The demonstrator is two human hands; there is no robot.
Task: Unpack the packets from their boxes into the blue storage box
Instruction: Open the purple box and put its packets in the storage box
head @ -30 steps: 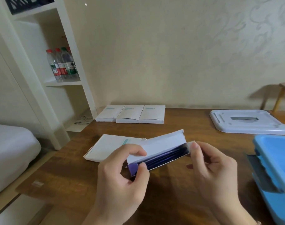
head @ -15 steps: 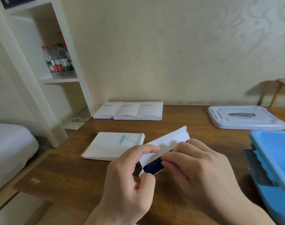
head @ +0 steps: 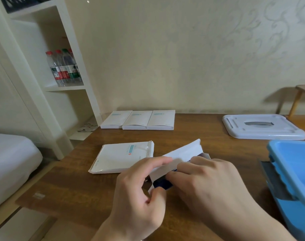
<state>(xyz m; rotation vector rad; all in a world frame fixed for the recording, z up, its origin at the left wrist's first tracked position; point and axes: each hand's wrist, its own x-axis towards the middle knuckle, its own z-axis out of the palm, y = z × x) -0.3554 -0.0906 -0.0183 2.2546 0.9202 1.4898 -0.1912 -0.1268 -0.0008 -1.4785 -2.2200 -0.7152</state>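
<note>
My left hand [head: 139,193] grips the near end of an open white box [head: 181,153] held above the wooden table [head: 82,188]. Dark blue packets [head: 161,183] show inside its open side. My right hand [head: 205,181] has its fingers curled into that opening, pinching the packets. Another white box [head: 120,157] with an open flap lies flat just behind my left hand. Three shut white boxes [head: 139,120] sit in a row at the table's far edge. The blue storage box [head: 294,164] stands at the right edge, only partly in view.
The storage box's white lid [head: 263,126] lies at the back right. A white shelf unit [head: 61,70] with water bottles [head: 64,66] stands left of the table, a bed [head: 10,164] beside it. A wooden stool [head: 301,96] is at the far right by the wall.
My right hand has moved from the box's right end over its open side and its fingers have gone in onto the packets. The box has tilted slightly.
</note>
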